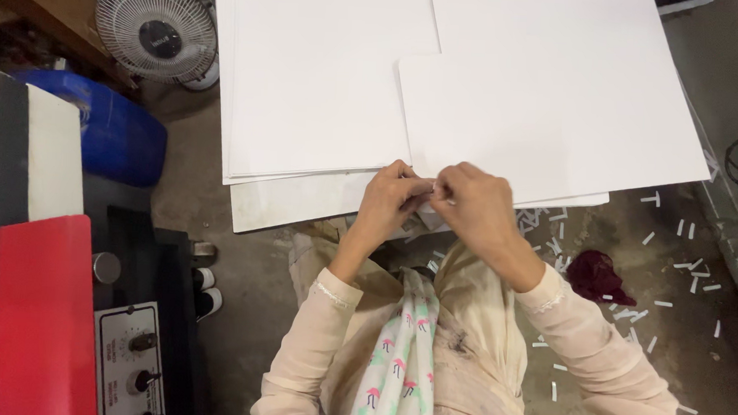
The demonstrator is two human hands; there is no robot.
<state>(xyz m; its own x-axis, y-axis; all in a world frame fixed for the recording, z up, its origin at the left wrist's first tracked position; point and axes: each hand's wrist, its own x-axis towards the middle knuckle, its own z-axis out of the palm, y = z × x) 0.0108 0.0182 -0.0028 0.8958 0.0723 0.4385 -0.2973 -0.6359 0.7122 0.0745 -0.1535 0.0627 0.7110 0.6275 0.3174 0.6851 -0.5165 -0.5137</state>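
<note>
White sheets [550, 116] lie stacked on the floor in front of the seated person, and everything else can be placed from that stack. At its near edge the left hand [386, 202] and the right hand [474, 206] meet, fingertips pinched together on something small and pale at the sheet's border — it looks like a thin paper strip [434, 188], though the fingers hide most of it. Both hands are closed in a fine grasp, thumb against forefinger, and neither lies flat on the paper.

To the right of the stack, short white strips [624, 313] are scattered over the concrete floor [239, 276], with a dark red cloth [597, 274] among them. To the left of the stack stands a small fan [155, 28], then a blue tub [112, 131], and nearer the person a machine with a red panel [43, 317] and round knobs.

Such fine work probably goes best with the sheet edge held flat and steady by one hand while the other draws slowly along the edge — a sharp tug could tear or crease the top sheet.
</note>
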